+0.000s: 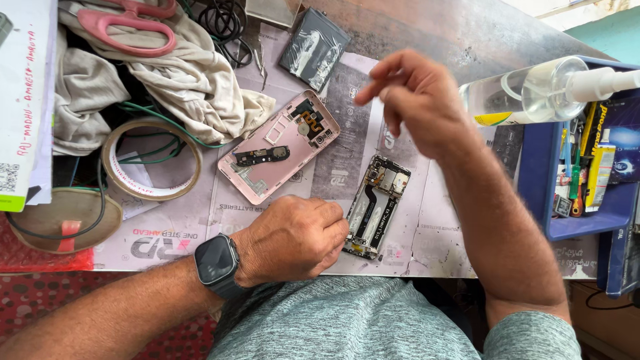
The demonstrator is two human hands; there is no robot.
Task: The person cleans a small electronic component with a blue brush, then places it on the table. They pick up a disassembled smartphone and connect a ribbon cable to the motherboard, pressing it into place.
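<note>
An opened phone body (377,205) with bare circuit boards lies on a printed paper sheet (347,143). My left hand (293,239), a dark smartwatch (217,262) on its wrist, rests curled on the sheet and touches the lower left edge of that phone body. My right hand (413,93) hovers above the desk, fingers loosely bent and pinched together; whether something tiny sits between them I cannot tell. A pink phone back cover (279,147) with a small dark board in it lies to the left.
A flat phone battery (314,48) lies at the back. A tape roll (151,159), crumpled cloth (180,73), pink scissors (127,23) and cables sit on the left. A clear spray bottle (533,90) lies over a blue tool tray (587,180) on the right.
</note>
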